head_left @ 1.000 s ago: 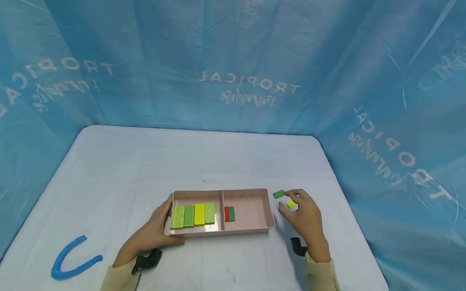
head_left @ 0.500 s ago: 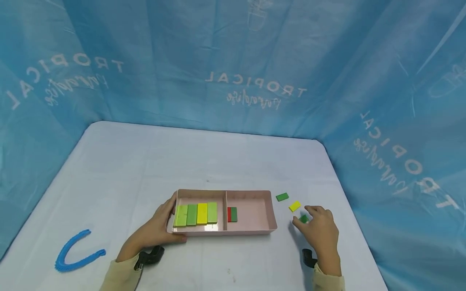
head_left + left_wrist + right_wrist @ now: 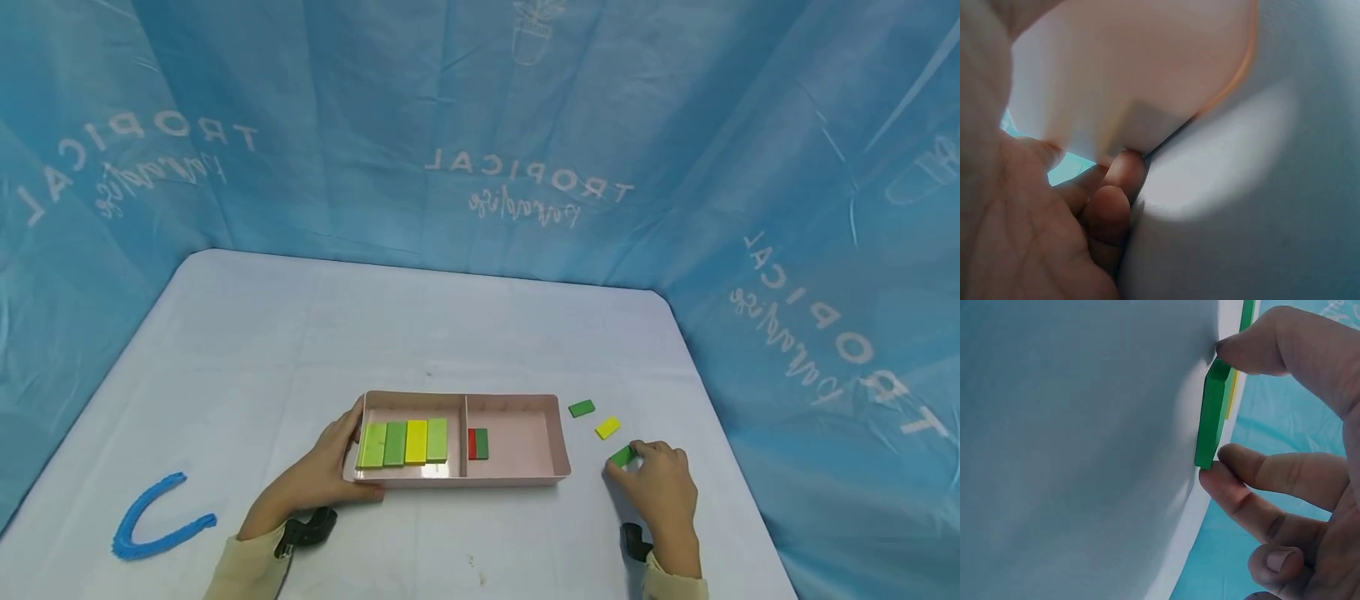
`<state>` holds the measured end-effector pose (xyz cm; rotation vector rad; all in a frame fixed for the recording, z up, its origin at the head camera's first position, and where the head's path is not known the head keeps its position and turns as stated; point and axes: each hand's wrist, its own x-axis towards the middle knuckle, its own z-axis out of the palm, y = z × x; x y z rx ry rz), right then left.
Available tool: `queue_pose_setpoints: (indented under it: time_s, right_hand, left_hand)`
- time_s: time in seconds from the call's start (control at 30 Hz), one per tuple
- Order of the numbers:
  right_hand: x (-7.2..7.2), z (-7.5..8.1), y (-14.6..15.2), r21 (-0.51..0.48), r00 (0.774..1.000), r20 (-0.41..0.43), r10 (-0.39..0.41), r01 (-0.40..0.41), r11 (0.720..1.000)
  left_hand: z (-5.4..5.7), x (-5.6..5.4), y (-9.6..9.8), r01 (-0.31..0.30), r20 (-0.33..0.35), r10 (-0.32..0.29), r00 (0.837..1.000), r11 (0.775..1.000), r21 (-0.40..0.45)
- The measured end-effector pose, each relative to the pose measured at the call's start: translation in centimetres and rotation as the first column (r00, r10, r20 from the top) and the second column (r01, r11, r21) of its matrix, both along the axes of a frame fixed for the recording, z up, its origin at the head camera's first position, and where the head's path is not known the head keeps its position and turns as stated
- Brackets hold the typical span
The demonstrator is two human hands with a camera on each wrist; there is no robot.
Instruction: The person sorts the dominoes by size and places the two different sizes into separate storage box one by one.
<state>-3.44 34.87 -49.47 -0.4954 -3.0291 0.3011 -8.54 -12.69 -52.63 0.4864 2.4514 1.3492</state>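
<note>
In the head view my left hand grips the left end of a pink two-compartment tray, thumb along the near side. The left wrist view shows curled fingers against the tray's wall. Inside its left compartment stand light green, green and yellow blocks in a row; a red and a green block sit against the divider in the right one. My right hand pinches a green block between thumb and fingertips, at the tabletop right of the tray.
A green block and a yellow block lie on the white table between the tray and my right hand. A bent blue ribbed tube lies at the left. Blue curtains enclose the table's back and sides.
My right hand has moved right and nearer to me, away from the two loose blocks, and its fingers have closed on the green block. The left hand keeps its hold on the tray.
</note>
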Motion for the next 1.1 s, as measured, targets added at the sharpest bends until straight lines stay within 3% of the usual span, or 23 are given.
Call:
queue_pose_setpoints:
  time_s: [0.33, 0.4, 0.5, 0.63, 0.77, 0.9, 1.1]
  right_hand:
    - [-0.2, 0.1, 0.1, -0.063, 1.000, 0.020, 0.008, -0.007, 0.998]
    - [-0.3, 0.1, 0.1, -0.079, 1.000, -0.019, 0.024, -0.026, 0.997]
    - [-0.6, 0.0, -0.2, -0.081, 0.984, -0.156, 0.084, -0.097, 0.992]
    - [-1.4, 0.5, -1.2, -0.042, 0.904, -0.372, 0.210, -0.242, 0.969]
    - [-2.2, 1.5, -2.7, 0.000, 0.818, -0.493, 0.296, -0.340, 0.940]
    - [-2.8, 2.4, -4.0, 0.011, 0.758, -0.542, 0.364, -0.427, 0.904]
    - [-3.8, 2.5, -5.6, 0.042, 0.684, -0.546, 0.484, -0.554, 0.831]
  left_hand:
    - [0.4, 0.2, 0.0, -0.002, -0.005, 0.002, 1.000, 1.000, -0.013]
    - [0.3, 0.2, 0.0, 0.001, -0.007, -0.001, 1.000, 1.000, -0.014]
    - [0.2, 0.2, -0.1, 0.004, -0.007, -0.004, 1.000, 1.000, -0.010]
    - [0.2, 0.0, -0.2, 0.012, -0.016, -0.012, 1.000, 1.000, 0.008]
    - [0.1, -0.1, -0.1, 0.017, -0.025, -0.016, 1.000, 1.000, 0.012]
    - [-0.1, -0.2, 0.0, 0.016, -0.018, -0.016, 1.000, 1.000, 0.017]
    - [-0.2, -0.1, 0.0, 0.004, -0.016, -0.004, 1.000, 1.000, 0.021]
